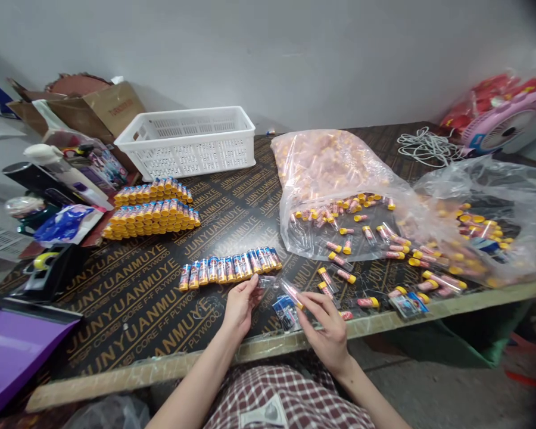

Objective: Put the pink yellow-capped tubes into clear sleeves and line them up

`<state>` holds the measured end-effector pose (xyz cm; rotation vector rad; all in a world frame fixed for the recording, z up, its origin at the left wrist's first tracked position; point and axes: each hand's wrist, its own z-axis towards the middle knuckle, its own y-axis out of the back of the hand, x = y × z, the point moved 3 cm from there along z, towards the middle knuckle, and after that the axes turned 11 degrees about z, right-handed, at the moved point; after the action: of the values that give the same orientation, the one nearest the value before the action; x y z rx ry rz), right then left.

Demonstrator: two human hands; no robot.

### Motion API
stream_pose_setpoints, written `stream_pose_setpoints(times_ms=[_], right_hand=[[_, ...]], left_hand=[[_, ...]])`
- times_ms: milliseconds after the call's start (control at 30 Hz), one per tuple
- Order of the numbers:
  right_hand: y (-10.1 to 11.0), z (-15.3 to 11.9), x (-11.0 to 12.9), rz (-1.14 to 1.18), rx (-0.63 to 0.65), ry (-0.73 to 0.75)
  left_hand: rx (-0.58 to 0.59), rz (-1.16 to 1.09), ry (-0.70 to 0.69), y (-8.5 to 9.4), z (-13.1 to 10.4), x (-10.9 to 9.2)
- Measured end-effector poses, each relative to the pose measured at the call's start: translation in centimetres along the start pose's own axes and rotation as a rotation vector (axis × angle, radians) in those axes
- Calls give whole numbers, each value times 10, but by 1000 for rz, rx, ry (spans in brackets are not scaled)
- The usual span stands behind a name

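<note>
Yellow-capped, pink-and-clear plastic tube (290,292) pinched in right fingers (317,302); small clear plastic piece (268,282) pinched in left fingers (249,288).

Basket (196,156) behind tube stacks (154,217) — tube row (230,269) right, bag (330,164) farther right.

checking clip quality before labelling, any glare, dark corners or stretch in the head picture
Head view: pale sheen on the table, glints on the large bag; top right corner dark; white bottle leaning left, perhaps lens stretch; clear plastic in the left hand hard to make out.
</note>
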<state>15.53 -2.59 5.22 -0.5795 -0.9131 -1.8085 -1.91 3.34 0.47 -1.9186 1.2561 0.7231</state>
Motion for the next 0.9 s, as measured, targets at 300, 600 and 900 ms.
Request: stream_pose_setpoints(times_ms=[300,600,900], right_hand=[[-14,-2,0,170,201,-167],[-8,12,-9,116,279,-119],[-13,7,-15,386,378,-187]], left_hand=[[223,78,-136,-14,-14,-8],[515,258,-18,-28,-32,-7],[525,265,47,-32,-40,-3]])
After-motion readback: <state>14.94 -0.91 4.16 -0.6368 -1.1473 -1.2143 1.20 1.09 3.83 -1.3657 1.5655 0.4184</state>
